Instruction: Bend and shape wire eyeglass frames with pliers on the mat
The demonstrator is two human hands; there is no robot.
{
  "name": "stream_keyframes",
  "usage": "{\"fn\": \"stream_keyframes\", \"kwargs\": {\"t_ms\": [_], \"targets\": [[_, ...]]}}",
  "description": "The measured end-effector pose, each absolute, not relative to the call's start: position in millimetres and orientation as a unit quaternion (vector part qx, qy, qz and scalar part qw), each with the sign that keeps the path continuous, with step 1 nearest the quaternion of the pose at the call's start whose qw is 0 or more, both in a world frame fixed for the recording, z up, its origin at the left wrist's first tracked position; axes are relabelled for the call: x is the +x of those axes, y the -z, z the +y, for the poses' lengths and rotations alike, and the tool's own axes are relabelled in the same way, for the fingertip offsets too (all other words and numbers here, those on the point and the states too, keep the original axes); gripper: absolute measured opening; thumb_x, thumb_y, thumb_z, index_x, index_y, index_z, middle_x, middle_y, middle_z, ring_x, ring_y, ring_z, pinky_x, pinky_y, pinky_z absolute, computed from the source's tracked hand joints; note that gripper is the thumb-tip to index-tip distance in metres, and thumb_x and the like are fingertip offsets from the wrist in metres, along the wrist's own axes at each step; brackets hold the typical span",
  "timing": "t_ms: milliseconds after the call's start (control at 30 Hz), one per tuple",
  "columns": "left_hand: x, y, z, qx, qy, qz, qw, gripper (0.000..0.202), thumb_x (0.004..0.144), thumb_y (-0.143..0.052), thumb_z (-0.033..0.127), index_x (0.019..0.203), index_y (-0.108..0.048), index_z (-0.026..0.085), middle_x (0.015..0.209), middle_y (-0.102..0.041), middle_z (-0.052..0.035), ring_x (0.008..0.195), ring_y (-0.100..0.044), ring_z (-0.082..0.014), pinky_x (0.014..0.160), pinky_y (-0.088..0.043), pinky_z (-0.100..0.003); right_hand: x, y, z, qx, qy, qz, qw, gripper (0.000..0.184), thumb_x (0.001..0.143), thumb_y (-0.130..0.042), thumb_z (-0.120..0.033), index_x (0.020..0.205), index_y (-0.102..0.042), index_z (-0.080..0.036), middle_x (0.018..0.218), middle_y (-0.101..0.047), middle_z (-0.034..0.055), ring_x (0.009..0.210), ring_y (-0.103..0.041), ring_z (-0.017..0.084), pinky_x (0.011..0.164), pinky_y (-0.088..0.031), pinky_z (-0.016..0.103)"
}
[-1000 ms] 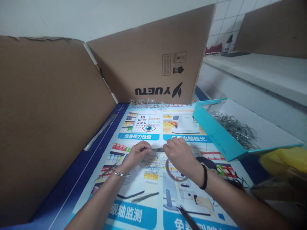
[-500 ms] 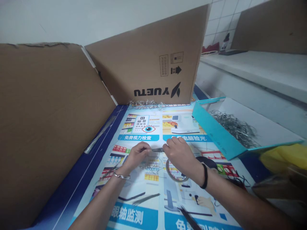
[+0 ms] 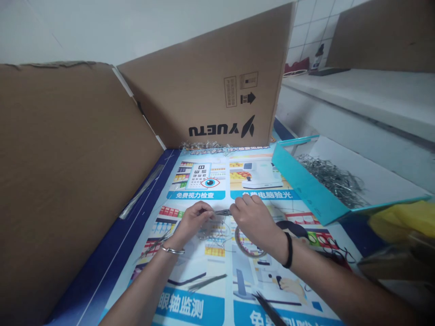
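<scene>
Centre of frame: the left hand (image 3: 194, 220) and the right hand (image 3: 253, 220) are pinching a thin metal piece (image 3: 222, 212) between their fingertips, above the printed poster (image 3: 210, 259) covering the desk. Right of frame: a teal tray (image 3: 302, 188) is holding tangled wire parts (image 3: 331, 179). Upper centre: a cardboard box (image 3: 204, 81) is standing behind.

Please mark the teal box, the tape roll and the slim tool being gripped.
Teal cardboard box (image 3: 299, 188): head view, near outer wall.
Clear tape roll (image 3: 248, 254): head view, lower rim.
Slim dark metal tool (image 3: 223, 212): head view, exposed middle.
</scene>
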State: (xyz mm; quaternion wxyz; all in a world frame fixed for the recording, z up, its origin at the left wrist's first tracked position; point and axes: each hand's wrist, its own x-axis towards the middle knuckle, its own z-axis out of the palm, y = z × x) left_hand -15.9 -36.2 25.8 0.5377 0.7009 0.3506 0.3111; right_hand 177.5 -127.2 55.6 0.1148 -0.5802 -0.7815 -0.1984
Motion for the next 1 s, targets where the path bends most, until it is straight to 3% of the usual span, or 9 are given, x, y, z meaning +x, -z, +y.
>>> {"fn": "stream_keyframes", "kwargs": {"t_ms": [1000], "targets": [[-14.3, -30.5, -38.5, 0.704, -0.304, 0.344, 0.541, 0.008, 0.077, -0.062, 0.024, 0.076, -0.06, 0.017, 0.07, -0.064, -0.0011, 0.068, -0.059, -0.0136, 0.065, -0.045, -0.025, 181.8, -49.8, -121.9, -0.591, 0.127, -0.79, 0.107, 0.009, 0.082, -0.054, -0.018, 0.075, -0.06, -0.02, 0.076, -0.055, 0.0045, 0.078, -0.042, 0.02, 0.068, -0.021, 0.033]]}}
